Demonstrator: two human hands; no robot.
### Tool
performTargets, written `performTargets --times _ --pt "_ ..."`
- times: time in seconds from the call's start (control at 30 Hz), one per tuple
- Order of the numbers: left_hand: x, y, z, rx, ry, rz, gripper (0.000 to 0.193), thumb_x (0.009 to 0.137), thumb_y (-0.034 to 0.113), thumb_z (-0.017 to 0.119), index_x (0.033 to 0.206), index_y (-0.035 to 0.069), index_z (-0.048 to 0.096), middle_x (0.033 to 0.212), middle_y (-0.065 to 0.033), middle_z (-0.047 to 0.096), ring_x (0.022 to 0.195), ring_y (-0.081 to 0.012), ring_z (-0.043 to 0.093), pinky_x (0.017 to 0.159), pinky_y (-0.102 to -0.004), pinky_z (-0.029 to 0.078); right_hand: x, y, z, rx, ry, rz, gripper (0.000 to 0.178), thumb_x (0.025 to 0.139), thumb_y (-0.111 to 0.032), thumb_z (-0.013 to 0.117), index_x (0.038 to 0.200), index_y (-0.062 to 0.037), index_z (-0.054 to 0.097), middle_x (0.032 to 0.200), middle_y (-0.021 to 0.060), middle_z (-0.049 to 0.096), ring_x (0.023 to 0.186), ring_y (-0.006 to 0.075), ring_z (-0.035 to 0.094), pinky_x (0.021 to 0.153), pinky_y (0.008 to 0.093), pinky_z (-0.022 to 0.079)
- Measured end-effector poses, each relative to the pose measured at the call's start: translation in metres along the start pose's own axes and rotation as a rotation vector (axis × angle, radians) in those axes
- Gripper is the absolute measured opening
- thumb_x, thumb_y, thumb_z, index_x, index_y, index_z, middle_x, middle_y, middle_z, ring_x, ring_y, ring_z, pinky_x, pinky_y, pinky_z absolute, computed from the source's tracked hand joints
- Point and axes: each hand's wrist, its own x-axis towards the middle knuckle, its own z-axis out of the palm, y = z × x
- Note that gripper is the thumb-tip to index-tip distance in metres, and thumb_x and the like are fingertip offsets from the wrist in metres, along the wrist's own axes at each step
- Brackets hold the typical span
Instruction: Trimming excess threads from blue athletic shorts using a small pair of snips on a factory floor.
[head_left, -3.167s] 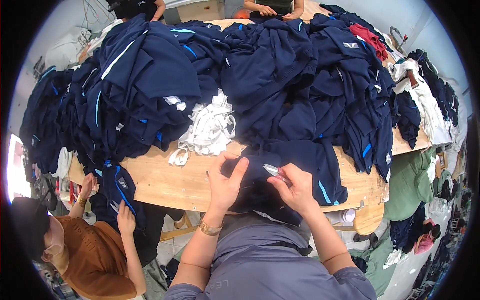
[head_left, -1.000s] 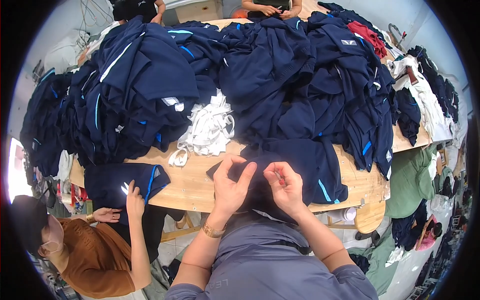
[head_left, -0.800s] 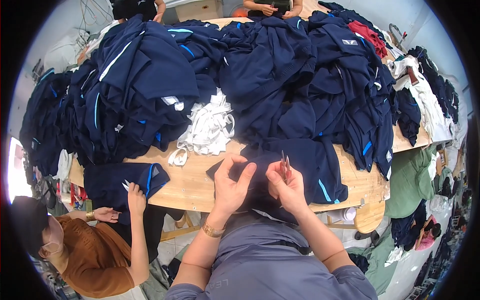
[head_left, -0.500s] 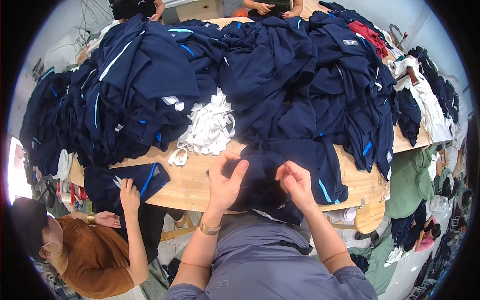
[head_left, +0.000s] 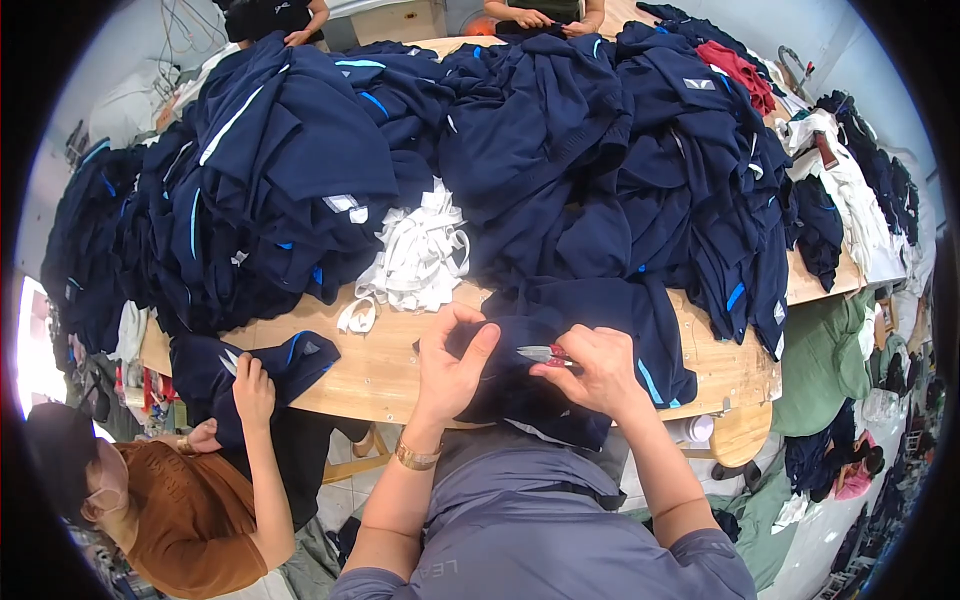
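My left hand [head_left: 453,362] is closed on the navy garment [head_left: 510,392] at the table's front edge, thumb and fingers curled at its near left part. In my right hand [head_left: 604,372] is a pair of thread snips [head_left: 541,353] with silver blades and a red handle. The blades point left toward my left hand, over the dark cloth. Part of the garment spreads right on the table and shows a light blue stripe [head_left: 648,380]. Just beyond my left hand lies a heap of white tape strips [head_left: 418,255].
Large piles of navy garments [head_left: 540,140] cover the far part of the wooden table [head_left: 370,385]. At left, a co-worker's hand [head_left: 254,390] holds pointed blades over another navy garment [head_left: 205,365]. More people's hands [head_left: 530,18] show beyond the table. A stool [head_left: 738,436] stands at right.
The snips now show in my right hand, blades pointing left, where before its fingers were bunched together. My left hand has hardly moved. The co-worker's hands have shifted slightly.
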Motion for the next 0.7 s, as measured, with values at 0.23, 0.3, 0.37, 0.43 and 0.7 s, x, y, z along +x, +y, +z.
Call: performTargets --times 0.23,0.3,0.37,0.43,0.7 --pt "0.0 0.001 0.001 -0.003 -0.009 -0.011 0.017 0.083 0.013 0.066 0.084 0.002 0.054 0.074 0.0022 0.055 0.07 -0.0049 0.048 0.065 -0.0195 0.039 0.002 0.001 -0.003 0.005 -0.012 -0.017 0.036 0.069 -0.038 0.073 0.064 -0.0107 0.05 0.057 0.0005 0.047 0.044 0.0189 0.047 0.044 0.0289 0.034" --pt "0.0 0.001 0.001 0.004 -0.014 -0.01 0.016 0.083 0.012 0.066 0.083 0.002 0.054 0.075 0.0018 0.055 0.07 -0.0051 0.048 0.066 -0.0197 0.04 0.003 0.001 -0.003 -0.01 -0.021 -0.021 0.036 0.069 -0.038 0.073 0.064 -0.0106 0.05 0.056 0.0005 0.046 0.044 0.0188 0.047 0.044 0.0288 0.034" --pt "0.0 0.003 0.001 0.011 -0.02 -0.009 0.016 0.083 0.012 0.066 0.083 0.002 0.054 0.075 0.0015 0.055 0.071 -0.0053 0.048 0.066 -0.0199 0.04 0.003 0.001 -0.003 -0.012 -0.033 -0.041 0.037 0.069 -0.038 0.073 0.063 -0.0105 0.05 0.056 0.0005 0.046 0.044 0.0186 0.047 0.044 0.0286 0.034" --pt "0.0 0.006 0.002 0.024 -0.033 -0.024 0.016 0.082 0.011 0.067 0.083 0.002 0.054 0.075 0.001 0.055 0.071 -0.0057 0.048 0.067 -0.0202 0.04 0.003 0.002 -0.003 -0.015 -0.044 -0.044 0.037 0.069 -0.038 0.073 0.063 -0.0105 0.049 0.056 0.0006 0.046 0.044 0.0184 0.047 0.044 0.0286 0.034" --pt "0.0 0.01 0.001 0.113 -0.02 -0.011 0.018 0.079 0.011 0.069 0.078 0.001 0.055 0.072 -0.0005 0.054 0.069 -0.007 0.048 0.065 -0.0212 0.04 0.009 0.001 -0.011 -0.058 -0.093 -0.11 0.039 0.068 -0.039 0.073 0.062 -0.011 0.048 0.055 0.0008 0.044 0.043 0.0181 0.047 0.044 0.0287 0.034"
